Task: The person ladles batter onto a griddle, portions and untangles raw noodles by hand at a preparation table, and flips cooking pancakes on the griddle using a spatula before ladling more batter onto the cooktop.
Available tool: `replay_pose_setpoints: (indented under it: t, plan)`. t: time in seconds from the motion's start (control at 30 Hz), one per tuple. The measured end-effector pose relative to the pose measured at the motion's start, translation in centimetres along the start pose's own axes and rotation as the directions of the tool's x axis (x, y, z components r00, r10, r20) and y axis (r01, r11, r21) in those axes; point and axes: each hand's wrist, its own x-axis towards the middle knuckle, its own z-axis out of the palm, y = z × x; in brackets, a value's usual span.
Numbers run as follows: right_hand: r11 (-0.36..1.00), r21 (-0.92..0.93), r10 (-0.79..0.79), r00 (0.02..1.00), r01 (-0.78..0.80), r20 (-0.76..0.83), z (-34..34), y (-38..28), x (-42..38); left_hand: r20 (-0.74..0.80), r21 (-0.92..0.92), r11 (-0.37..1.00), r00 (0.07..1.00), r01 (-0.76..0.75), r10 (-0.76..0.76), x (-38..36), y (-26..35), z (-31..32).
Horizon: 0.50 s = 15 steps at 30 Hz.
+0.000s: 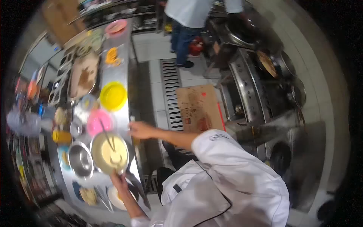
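A metal bowl (94, 159) with pale yellow batter (109, 151) in it stands on the steel table. A thin utensil (107, 136), perhaps a whisk or tongs, rests in the batter. My left hand (120, 181) is closed on the bowl's near rim. My right hand (139, 130) is over the table's edge beside the bowl; its fingers are blurred, and I cannot make out anything in them. An empty metal bowl (80, 160) sits beyond the batter bowl. A pink bowl (100, 122) and a yellow bowl (113, 96) stand to the right.
A white plate (115, 198) lies beneath my left forearm. Farther along the table is a large tray (83, 73) with brown residue. Behind me are a stove (245, 87) and flattened cardboard (200, 108) on the floor. Another person (189, 15) stands by the stove.
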Motion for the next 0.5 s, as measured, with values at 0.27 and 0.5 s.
replay_pose_setpoints:
  t: [0.27,0.5]
  plan:
    - [0.998,0.044,-0.042,0.973,0.033,0.226,-3.3,-7.4,0.6,-0.089,0.184,0.981,0.995,0.057,-0.041,-9.7,4.6,7.5]
    - [0.469,0.840,0.463,0.886,-0.274,0.031,-12.4,3.7,-10.2,0.076,0.321,0.940,0.986,0.117,-0.149,-6.2,4.0,17.6]
